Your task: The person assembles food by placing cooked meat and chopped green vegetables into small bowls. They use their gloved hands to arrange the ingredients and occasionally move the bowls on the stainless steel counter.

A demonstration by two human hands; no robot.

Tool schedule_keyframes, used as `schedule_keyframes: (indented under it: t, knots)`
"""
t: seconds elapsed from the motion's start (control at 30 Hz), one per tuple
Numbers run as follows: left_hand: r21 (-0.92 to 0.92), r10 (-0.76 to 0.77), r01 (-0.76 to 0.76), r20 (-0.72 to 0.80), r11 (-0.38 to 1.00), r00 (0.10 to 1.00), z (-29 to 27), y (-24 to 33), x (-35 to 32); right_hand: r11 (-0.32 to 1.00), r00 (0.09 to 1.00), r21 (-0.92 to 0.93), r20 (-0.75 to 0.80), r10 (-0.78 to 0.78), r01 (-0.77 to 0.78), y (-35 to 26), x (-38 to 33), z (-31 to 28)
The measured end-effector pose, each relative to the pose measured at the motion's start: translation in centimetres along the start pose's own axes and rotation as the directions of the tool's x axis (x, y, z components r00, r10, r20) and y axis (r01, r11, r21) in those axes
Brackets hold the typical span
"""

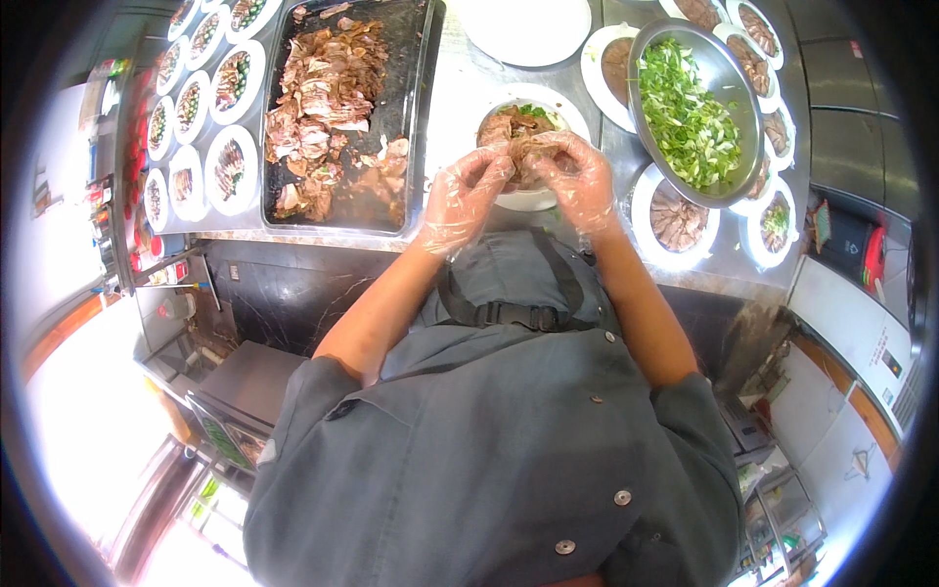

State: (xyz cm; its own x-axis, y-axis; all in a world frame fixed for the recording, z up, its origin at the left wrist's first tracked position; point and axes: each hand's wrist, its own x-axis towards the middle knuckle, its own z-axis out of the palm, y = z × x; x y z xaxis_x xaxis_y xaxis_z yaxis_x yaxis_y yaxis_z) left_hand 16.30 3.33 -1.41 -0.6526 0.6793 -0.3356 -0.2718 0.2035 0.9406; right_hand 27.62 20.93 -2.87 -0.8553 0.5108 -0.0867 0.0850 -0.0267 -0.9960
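Observation:
Both my hands wear clear plastic gloves and meet over a white plate near the table's front edge. My left hand pinches the near left side of some sliced brown meat. My right hand has its thumb and fingers closed on the same meat from the right. Green leaves show at the far side of the meat. Left of my hands lies a dark baking tray with a heap of sliced meat. To the right, a steel bowl holds chopped green leaves.
Several filled oval plates stand in rows at the far left. More plates of meat surround and partly sit beneath the steel bowl at right. A bare white plate lies beyond my hands. The metal table's front edge runs before my body.

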Motion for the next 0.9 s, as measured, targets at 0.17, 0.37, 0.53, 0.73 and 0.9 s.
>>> schedule_keyframes:
  t: [0.17,0.37,0.53,0.73,0.9]
  knots:
    - [0.085,-0.235,0.242,-0.076,0.967,0.969,-2.0,-4.7,1.1,0.955,0.960,-0.131,0.053,0.277,-0.268,7.3,0.5,-3.5]
    - [0.506,-0.293,0.344,-0.181,0.791,0.939,-3.9,-9.9,2.1,0.889,0.921,-0.346,0.134,0.365,-0.302,9.4,0.5,-3.1]
    - [0.823,0.103,0.142,-0.235,0.550,0.967,-2.0,-11.0,1.9,0.826,0.960,-0.523,0.048,0.277,-0.212,10.4,0.5,-2.9]
    - [0.742,0.237,-0.096,-0.086,0.663,0.968,-1.0,-11.7,3.2,0.728,0.978,-0.685,0.129,0.161,-0.030,9.8,0.8,-3.3]
    - [0.650,0.275,-0.221,0.019,0.727,0.961,0.6,-10.8,4.3,0.715,0.977,-0.668,0.181,-0.114,0.207,11.4,1.0,-4.1]
